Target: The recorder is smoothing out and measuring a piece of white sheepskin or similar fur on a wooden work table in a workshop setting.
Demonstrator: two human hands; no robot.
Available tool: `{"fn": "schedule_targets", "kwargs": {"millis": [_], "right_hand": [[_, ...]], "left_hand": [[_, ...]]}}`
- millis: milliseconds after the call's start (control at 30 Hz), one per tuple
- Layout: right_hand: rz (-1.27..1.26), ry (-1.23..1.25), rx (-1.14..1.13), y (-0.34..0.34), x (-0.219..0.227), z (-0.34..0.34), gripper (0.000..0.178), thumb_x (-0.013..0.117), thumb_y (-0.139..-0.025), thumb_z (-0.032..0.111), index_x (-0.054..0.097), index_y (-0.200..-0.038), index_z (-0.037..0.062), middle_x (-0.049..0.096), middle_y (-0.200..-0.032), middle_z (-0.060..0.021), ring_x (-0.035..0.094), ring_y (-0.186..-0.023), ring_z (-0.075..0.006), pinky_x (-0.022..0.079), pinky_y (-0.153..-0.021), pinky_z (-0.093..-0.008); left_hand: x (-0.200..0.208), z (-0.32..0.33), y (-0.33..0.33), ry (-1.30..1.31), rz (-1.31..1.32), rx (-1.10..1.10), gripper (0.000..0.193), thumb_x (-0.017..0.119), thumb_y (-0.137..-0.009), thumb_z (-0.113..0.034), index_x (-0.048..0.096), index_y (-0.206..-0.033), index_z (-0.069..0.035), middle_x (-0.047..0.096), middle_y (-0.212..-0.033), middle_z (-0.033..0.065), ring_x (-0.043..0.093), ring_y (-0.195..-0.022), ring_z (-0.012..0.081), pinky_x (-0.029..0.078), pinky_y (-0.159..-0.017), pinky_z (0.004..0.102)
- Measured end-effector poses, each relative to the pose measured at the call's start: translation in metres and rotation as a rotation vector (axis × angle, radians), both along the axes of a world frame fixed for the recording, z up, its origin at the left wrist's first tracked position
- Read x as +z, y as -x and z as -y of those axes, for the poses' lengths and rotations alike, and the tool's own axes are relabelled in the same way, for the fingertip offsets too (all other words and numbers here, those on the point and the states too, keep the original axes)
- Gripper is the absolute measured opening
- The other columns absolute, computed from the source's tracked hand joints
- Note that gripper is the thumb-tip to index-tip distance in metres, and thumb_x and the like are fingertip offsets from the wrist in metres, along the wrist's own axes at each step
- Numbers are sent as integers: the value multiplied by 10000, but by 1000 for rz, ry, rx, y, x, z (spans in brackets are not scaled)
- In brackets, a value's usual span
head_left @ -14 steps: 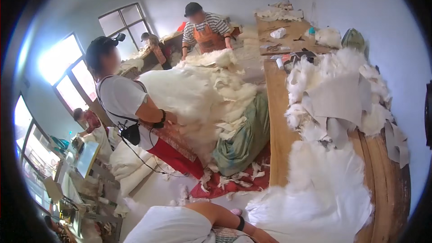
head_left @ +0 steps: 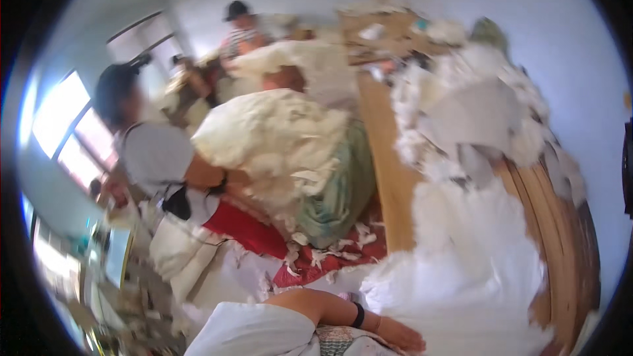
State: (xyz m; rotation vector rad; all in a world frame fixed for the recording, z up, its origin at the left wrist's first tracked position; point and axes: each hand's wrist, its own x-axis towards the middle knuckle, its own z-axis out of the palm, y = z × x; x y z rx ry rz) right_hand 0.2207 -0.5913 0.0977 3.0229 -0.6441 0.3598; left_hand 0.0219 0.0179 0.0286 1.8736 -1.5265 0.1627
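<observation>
My left hand [head_left: 401,336] comes in from the lower edge on a bent arm with a white sleeve and a dark wristband. It lies low over the near edge of a white furry pelt [head_left: 468,257], fingers stretched out flat. Nothing shows in its grasp. My right hand is out of the picture. The pelt is spread fur-up over a long wooden bench [head_left: 389,178].
Further along the bench lie heaped pelts and a grey skin piece [head_left: 478,115]. To the left, a co-worker in a white shirt [head_left: 158,158] stands at a cream fleece pile [head_left: 270,135] beside a green sack [head_left: 336,191]. Scraps litter a red cloth [head_left: 330,264]; a striped-shirted person works behind.
The view has swung right and blurred, so the room sits further left. More of my left hand shows, with its fingers now visible. The striped-shirted person's pelt is raised.
</observation>
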Motion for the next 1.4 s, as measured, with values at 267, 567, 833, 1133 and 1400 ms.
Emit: {"fn": "schedule_targets", "kwargs": {"millis": [267, 567, 833, 1133, 1400], "right_hand": [[-205, 152, 321, 117, 73, -42, 465, 623, -858, 365, 553, -1230, 94, 506, -1328, -155, 441, -1263, -318, 360, -1037, -453], [64, -151, 312, 212, 49, -161, 574, 616, -866, 396, 465, -1281, 29, 437, -1371, -196, 397, -1280, -363, 316, -1063, -459], [-101, -170, -81, 138, 2, -131, 704, 525, -892, 496, 352, -1414, 56, 302, -1485, -179, 248, -1385, -317, 165, -1151, -423], [61, -350, -4, 81, 12, -89, 571, 402, -979, 425, 373, -1402, 42, 439, -1382, -221, 439, -1255, -361, 345, -1052, -392], [47, -325, 128, 55, -58, 24, 516, 417, -967, 363, 364, -1429, 142, 343, -1473, -116, 364, -1320, -308, 275, -1119, -397]], "left_hand": [[82, -31, -39, -259, -125, -78, 432, 537, -807, -135, 614, -1232, -151, 531, -1317, 154, 510, -1213, 300, 385, -1062, 408], [145, 11, -22, -592, -260, -225, 618, 667, -764, -291, 479, -1337, -154, 343, -1438, 215, 346, -1320, 383, 267, -1096, 500], [74, 67, 23, -379, 141, -126, 386, 454, -907, -213, 494, -1273, -98, 401, -1376, 269, 420, -1263, 398, 335, -1054, 523], [6, 76, 46, -25, 431, 39, 288, 444, -917, -208, 502, -1185, -120, 416, -1357, 263, 366, -1295, 415, 274, -1104, 511], [75, 71, 16, -130, -46, -156, 389, 536, -863, -251, 522, -1223, -106, 382, -1388, 276, 340, -1327, 390, 254, -1118, 475]]}}
